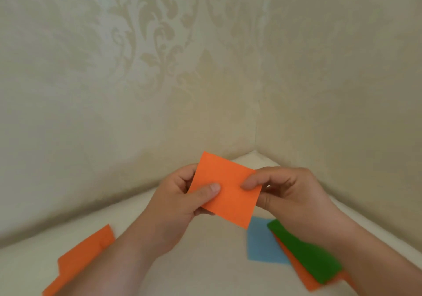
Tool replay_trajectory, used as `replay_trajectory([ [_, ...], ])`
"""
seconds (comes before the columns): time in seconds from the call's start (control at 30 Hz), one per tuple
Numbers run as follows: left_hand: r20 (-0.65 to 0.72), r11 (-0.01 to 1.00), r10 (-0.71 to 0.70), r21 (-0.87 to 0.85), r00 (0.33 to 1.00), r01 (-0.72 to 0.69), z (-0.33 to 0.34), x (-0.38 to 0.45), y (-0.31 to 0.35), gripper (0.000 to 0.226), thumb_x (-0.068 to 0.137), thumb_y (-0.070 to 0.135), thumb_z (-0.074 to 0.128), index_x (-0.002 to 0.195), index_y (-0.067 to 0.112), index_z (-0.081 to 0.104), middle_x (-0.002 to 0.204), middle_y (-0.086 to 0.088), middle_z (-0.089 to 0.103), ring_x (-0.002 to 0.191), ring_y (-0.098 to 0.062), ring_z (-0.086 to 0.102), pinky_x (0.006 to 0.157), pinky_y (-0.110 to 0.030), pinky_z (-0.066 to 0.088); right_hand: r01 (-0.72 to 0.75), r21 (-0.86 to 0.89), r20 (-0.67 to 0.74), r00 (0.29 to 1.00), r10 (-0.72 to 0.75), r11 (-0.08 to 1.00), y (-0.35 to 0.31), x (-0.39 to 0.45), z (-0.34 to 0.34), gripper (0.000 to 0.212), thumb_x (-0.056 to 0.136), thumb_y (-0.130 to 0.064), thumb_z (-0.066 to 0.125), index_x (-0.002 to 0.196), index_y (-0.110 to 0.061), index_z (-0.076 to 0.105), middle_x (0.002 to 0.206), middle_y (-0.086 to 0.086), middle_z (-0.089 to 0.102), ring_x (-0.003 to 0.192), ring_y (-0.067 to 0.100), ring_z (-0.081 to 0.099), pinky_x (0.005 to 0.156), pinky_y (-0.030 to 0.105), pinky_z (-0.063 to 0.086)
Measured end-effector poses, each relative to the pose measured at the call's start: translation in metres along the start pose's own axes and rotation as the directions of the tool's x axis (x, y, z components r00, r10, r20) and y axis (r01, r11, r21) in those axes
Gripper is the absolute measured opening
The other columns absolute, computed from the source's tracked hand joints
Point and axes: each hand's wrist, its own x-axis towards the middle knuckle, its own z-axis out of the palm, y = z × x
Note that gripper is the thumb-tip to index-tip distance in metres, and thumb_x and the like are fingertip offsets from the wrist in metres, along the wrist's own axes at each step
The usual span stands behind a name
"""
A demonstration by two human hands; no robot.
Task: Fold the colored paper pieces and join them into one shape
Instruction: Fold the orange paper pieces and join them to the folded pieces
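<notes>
Left hand and right hand are each pinching an opposite edge of the orange square, holding it above the table with no clear long axis, one corner pointing up-left; folding is apparently just starting, next needing opposite edges aligned before creasing.

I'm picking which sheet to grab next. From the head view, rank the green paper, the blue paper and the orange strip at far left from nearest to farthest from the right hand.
1. green paper: just below the right hand, under its wrist.
2. blue paper: lower left of that hand, partly under the green.
3. orange strip: far left, beyond the left forearm.
</notes>
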Motion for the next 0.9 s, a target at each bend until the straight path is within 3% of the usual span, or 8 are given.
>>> replay_trajectory([
  [0.1,-0.040,0.994,0.055,0.099,0.998,-0.051,0.002,0.000,-0.001,0.017,0.081,0.019,0.080,0.098,0.021,0.079,0.093,-0.010,0.077,0.082,-0.020,0.072,0.072,-0.037,0.061,0.050,0.009,-0.009,0.999,-0.050,0.999,-0.001,0.001,-0.004,0.022,0.078,-0.008,0.078,0.080,-0.030,0.080,0.090,-0.004,0.080,0.088,0.013,0.076,0.081,0.021,0.058],
  [0.27,-0.074,0.997,0.045,0.072,0.996,-0.040,0.003,-0.002,-0.002,0.010,0.081,0.020,0.078,0.091,0.021,0.080,0.089,-0.009,0.077,0.079,-0.017,0.072,0.067,-0.029,0.058,0.070,0.045,-0.023,0.997,-0.069,0.997,0.000,0.002,-0.010,0.019,0.077,-0.014,0.075,0.079,-0.032,0.081,0.093,0.000,0.079,0.092,0.021,0.076,0.086,0.033,0.059],
  [0.4,-0.063,0.998,0.051,0.042,0.997,-0.048,0.003,-0.004,0.001,0.011,0.079,0.027,0.077,0.087,0.019,0.078,0.088,-0.011,0.074,0.081,-0.021,0.069,0.072,-0.037,0.059,0.065,0.049,-0.025,0.998,-0.064,0.997,0.002,0.002,-0.011,0.020,0.077,-0.016,0.074,0.081,-0.034,0.081,0.095,0.003,0.078,0.093,0.025,0.074,0.087,0.041,0.059],
  [0.47,-0.055,0.997,0.074,0.038,0.996,-0.072,0.004,-0.005,0.002,0.018,0.074,0.033,0.078,0.085,0.019,0.077,0.085,-0.010,0.071,0.080,-0.022,0.067,0.073,-0.039,0.058,0.053,0.068,-0.022,0.998,-0.051,0.996,0.000,0.001,-0.009,0.005,0.077,-0.033,0.082,0.082,-0.034,0.081,0.094,0.004,0.078,0.090,0.021,0.073,0.083,0.039,0.059],
  [0.57,-0.053,0.994,0.102,0.053,0.993,-0.100,0.009,-0.008,0.005,0.003,0.078,0.022,0.074,0.075,0.020,0.073,0.072,-0.005,0.066,0.067,-0.019,0.065,0.069,-0.035,0.059,0.013,0.093,-0.007,1.000,-0.012,0.996,0.001,0.000,-0.009,0.041,0.064,-0.062,0.087,0.085,-0.027,0.080,0.089,0.006,0.077,0.084,0.018,0.069,0.078,0.035,0.056],
  [0.67,-0.051,0.993,0.095,0.076,0.994,-0.091,0.012,-0.011,0.005,0.007,0.079,0.017,0.069,0.072,0.018,0.068,0.072,-0.010,0.067,0.065,-0.026,0.069,0.069,-0.036,0.059,-0.021,0.209,0.009,1.000,0.019,0.978,-0.001,0.000,-0.008,0.049,0.062,-0.059,0.090,0.084,-0.017,0.079,0.083,0.010,0.075,0.080,0.019,0.068,0.077,0.030,0.056],
  [0.77,-0.036,0.995,0.080,0.067,0.996,-0.077,0.013,-0.013,0.004,0.008,0.080,0.016,0.068,0.073,0.015,0.064,0.074,-0.018,0.069,0.067,-0.030,0.071,0.081,-0.050,0.058,-0.052,0.263,-0.007,0.998,0.056,0.963,0.000,0.000,-0.008,0.055,0.058,-0.062,0.091,0.082,-0.015,0.077,0.083,0.019,0.071,0.078,0.023,0.066,0.076,0.033,0.058],
  [0.9,-0.017,0.997,0.063,0.035,0.998,-0.062,0.015,-0.015,0.004,0.008,0.082,0.017,0.067,0.075,0.015,0.065,0.075,-0.020,0.070,0.068,-0.031,0.070,0.083,-0.052,0.057,-0.107,0.316,-0.014,0.993,0.117,0.943,-0.004,0.000,-0.007,0.057,0.052,-0.066,0.092,0.082,-0.020,0.078,0.087,0.012,0.075,0.077,0.023,0.070,0.077,0.033,0.059],
])
